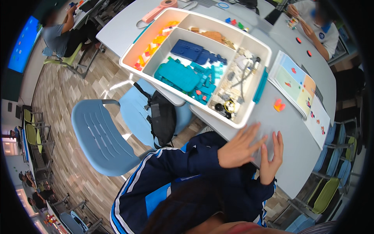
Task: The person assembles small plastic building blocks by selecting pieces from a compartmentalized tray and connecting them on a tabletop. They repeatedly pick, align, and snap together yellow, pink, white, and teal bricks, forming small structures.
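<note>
Near the front edge of the grey table (288, 163), my left hand (240, 147) is open, fingers spread and a little blurred. Close beside it on the right, my right hand (271, 159) is open too, its fingers pointing up the table. I see nothing held in either hand. Beyond them lies a small orange and red brick piece (279, 105). Just past my left fingertips is the corner of a white sorting tray (236, 124). An open picture booklet (292, 82) lies to the right of the tray, its lower page (318, 124) reaching down the table.
The tray's compartments hold teal bricks (181, 75), dark blue plates (189, 50), orange pieces (157, 40) and grey pieces (243, 64). A black bag (161, 117) rests on a blue chair (103, 136) at my left. Across the table sits another person (317, 29) handling a small build.
</note>
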A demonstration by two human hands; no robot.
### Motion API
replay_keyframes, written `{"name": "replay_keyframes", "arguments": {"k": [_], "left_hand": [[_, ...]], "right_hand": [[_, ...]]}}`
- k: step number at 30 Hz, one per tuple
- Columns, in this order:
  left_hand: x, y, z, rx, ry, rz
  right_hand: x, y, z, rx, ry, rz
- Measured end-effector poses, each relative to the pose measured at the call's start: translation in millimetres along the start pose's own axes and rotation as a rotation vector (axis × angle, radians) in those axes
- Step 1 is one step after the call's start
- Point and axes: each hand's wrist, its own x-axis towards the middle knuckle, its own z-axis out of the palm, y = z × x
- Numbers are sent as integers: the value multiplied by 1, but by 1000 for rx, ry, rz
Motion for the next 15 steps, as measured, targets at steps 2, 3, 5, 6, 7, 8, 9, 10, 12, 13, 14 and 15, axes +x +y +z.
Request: {"name": "replay_keyframes", "arguments": {"k": [2, 3, 5, 6, 7, 8, 9, 10, 12, 13, 14, 15], "left_hand": [[-10, 2, -26, -346, -54, 14], [-11, 3, -48, -422, -23, 27], [-15, -1, -102, -421, -88, 33], [-17, -7, -129, -419, -123, 33], [-20, -14, -154, -357, -26, 73], [-25, -15, -180, -278, 110, 57], [-31, -20, -198, -272, 164, 5], [-37, -27, -217, -274, 217, -42], [-45, -44, -254, -86, 329, -90], [-50, -53, -269, 13, 372, -194], [-56, -60, -285, 121, 416, -306], [-59, -70, -301, 330, 479, -283]], "right_hand": [[12, -37, 4, 26, -23, -91], [17, -48, 6, 61, -58, -126], [32, -72, 11, 134, -125, -189], [42, -80, 16, 101, -150, -268], [54, -90, 21, 60, -182, -350], [65, -98, 27, 32, -209, -435], [76, -106, 31, 17, -264, -476], [87, -116, 35, -4, -317, -514], [107, -130, 42, -73, -415, -593], [117, -136, 43, -126, -466, -634], [126, -141, 45, -171, -524, -684], [134, -145, 48, -200, -582, -725]]}}
